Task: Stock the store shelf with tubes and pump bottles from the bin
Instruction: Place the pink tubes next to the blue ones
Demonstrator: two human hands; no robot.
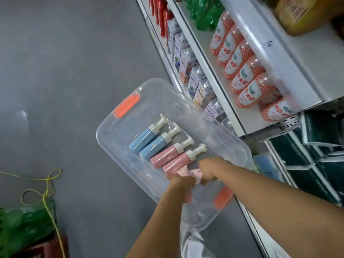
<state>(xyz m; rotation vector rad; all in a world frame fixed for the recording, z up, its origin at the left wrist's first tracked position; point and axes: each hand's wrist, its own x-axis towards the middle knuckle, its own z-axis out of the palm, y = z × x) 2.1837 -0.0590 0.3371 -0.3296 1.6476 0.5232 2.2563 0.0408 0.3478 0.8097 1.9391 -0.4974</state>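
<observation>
bin [119, 131] | pink tube [193, 174] gripped between both hands' fingers (curled round ends)

Retail shop, grocery or convenience type. White metal shelving [219, 75] with price-strip edges running along a grey floor [65, 71]. Rows of identical stock faced out: orange-netted bottles with white labels [240, 66], green plastic bottles [202, 12], red bottles [162, 17], small drink cartons [188, 66] on the tier below. Dark green boxes [307, 151] stacked lower right. Clear plastic bin [119, 131] with orange latches, holding blue and pink pump bottles [162, 146], set beside the shelves as restocking supply.
</observation>
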